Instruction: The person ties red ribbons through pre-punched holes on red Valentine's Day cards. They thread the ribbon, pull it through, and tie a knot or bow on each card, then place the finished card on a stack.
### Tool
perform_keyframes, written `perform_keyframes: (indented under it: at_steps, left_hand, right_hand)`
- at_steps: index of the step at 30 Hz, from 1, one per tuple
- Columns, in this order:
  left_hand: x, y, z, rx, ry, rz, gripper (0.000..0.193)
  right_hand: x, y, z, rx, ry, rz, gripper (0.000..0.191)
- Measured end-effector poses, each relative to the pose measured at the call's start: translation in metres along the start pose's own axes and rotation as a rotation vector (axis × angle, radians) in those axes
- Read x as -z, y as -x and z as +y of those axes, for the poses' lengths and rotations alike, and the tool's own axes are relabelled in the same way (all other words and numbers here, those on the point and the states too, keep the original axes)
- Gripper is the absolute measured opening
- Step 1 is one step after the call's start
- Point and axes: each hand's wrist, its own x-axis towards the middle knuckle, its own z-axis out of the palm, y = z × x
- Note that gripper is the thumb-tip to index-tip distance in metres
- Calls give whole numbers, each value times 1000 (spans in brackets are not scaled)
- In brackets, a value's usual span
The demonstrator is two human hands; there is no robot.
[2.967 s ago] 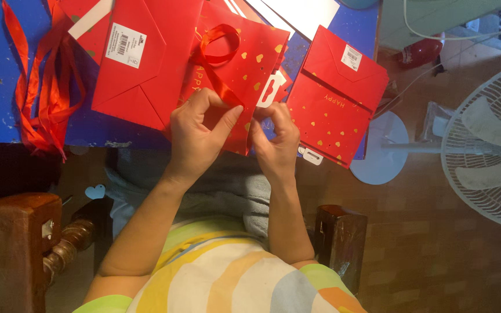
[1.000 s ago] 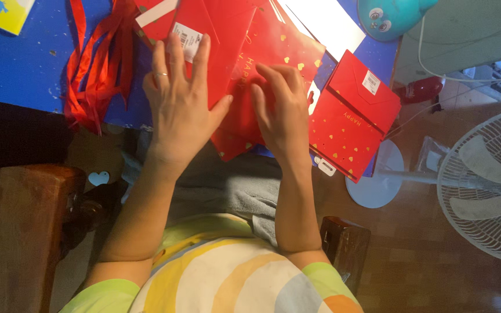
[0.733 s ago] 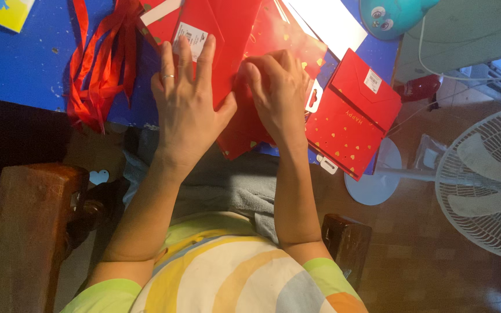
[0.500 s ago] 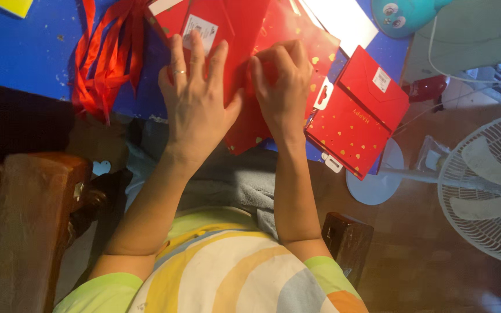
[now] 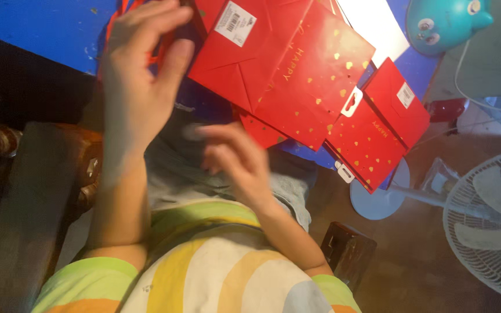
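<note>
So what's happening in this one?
A seated person works at a blue table strewn with flat red gift bags. The left hand is raised over the table edge near some red ribbons; whether it grips one is unclear. The right hand is blurred above the lap, apparently empty. A white fan stands beside.

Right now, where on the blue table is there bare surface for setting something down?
The one bare patch of the blue table is at upper left, bordered by the raised left hand and red ribbons. To the right it is crowded: overlapping flat red paper gift bags, a white sheet and a teal toy.
</note>
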Motion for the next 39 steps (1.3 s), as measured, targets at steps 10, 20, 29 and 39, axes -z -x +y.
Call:
perform_keyframes:
  at_steps: [10, 20, 29, 39]
  left_hand:
    - [10, 70, -17, 125, -358, 25, 23]
    - [0, 91, -31, 81, -542, -64, 26]
    - [-5, 91, -31, 75, -686, -133, 16]
    - [-49, 48, 32, -135, -341, -46, 15]
  right_hand:
    - [-32, -26, 62, -442, -639, -194, 84]
    - [-31, -29, 74, -468, -742, -176, 88]
    - [-19, -26, 69, -580, -686, -143, 76]
    - [45, 48, -22, 121, 244, 167, 23]
